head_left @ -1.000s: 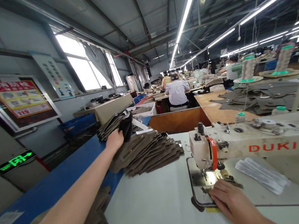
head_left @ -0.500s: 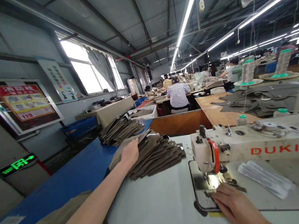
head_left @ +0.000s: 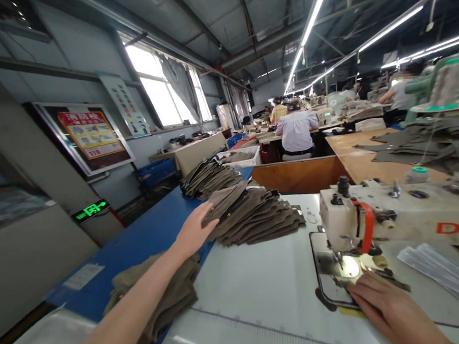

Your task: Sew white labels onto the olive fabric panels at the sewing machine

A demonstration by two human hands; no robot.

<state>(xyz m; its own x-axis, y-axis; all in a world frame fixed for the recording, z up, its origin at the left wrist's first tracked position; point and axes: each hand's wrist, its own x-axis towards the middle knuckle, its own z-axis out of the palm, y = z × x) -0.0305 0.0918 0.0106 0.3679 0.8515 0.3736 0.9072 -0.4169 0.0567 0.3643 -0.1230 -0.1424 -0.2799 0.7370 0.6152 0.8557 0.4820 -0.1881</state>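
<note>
My left hand (head_left: 196,230) is open, its thumb apart from the fingers, at the left edge of a fanned pile of olive-brown fabric pieces (head_left: 257,215). The fingertips reach the top piece; firm contact is hard to make out. Under the presser foot area of a white sewing machine (head_left: 344,221), my right hand (head_left: 382,298) has its fingers pressed together on a small dark fabric piece (head_left: 340,281), mostly hidden by the hand. The machine's lamp lights the needle plate (head_left: 327,270). Below my left forearm lies another stack of fabric pieces (head_left: 175,293).
Another fabric pile (head_left: 210,178) lies farther back on the blue table (head_left: 154,231). Clear plastic strips (head_left: 444,277) rest right of the needle area. A white crate (head_left: 252,158) stands behind the piles. A person (head_left: 296,132) sits ahead, facing away.
My left hand has come off the top of the pile to its left edge, its fingers now spread from the fabric piece. My right hand stays by the needle. The view has turned left.
</note>
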